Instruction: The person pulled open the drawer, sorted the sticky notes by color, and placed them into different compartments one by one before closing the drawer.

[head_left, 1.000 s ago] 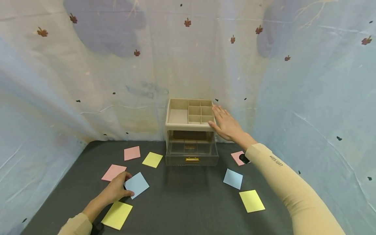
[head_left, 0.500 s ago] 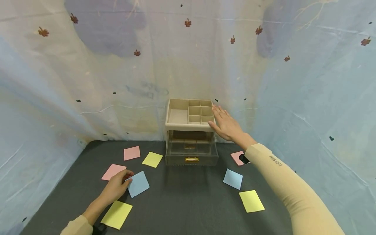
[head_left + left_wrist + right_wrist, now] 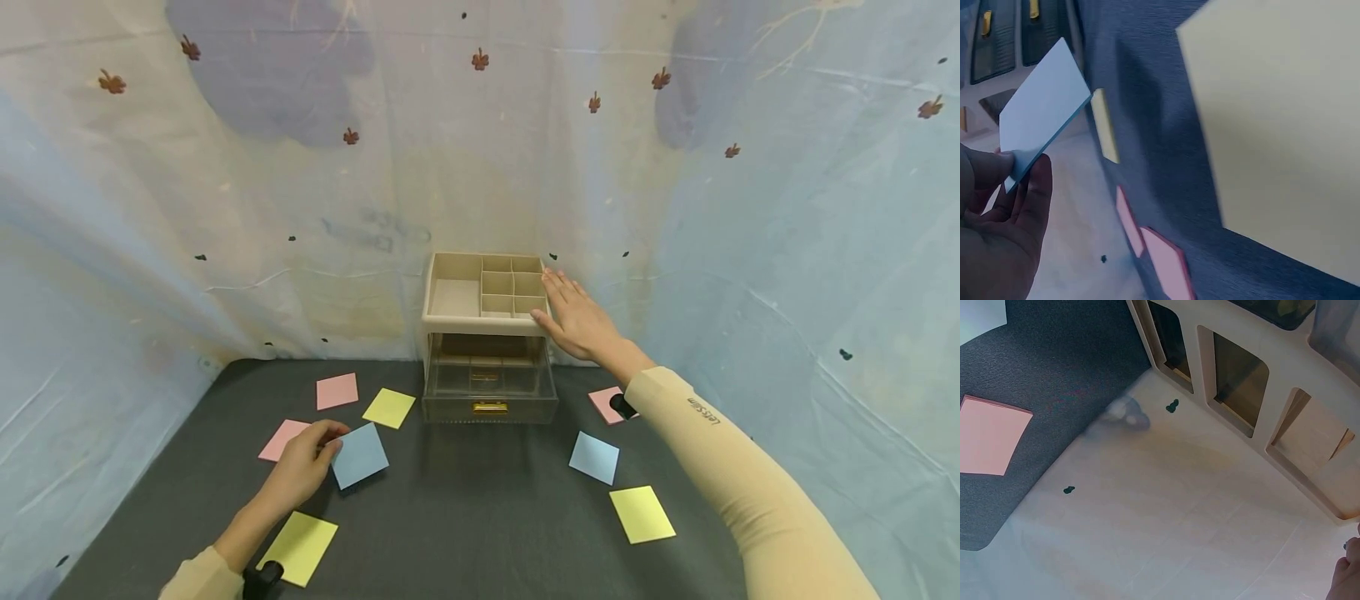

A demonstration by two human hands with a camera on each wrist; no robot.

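Dial: centre on the middle of the dark, cloth-like tabletop [image 3: 480, 517], 12 is away from the person.
Blue pad: the square, pale-blue paper note pad [image 3: 360, 456] sits between 9 and 10. A second ago it was low by the table; now it's up and tilted, over its own shadow.
Left hand: the left hand [image 3: 300, 467] pinches the pad's 10 o'clock side, thumb against fingers — I'd call the pickup done, pad free to carry.
Right hand: the right hand [image 3: 581, 321] hasn't budged — fingers straight, at the 3 o'clock edge of the beige plastic organizer [image 3: 483, 321].
Drawer: the organizer's clear, gold-handled drawer [image 3: 450, 410] juts toward 6, same as before.
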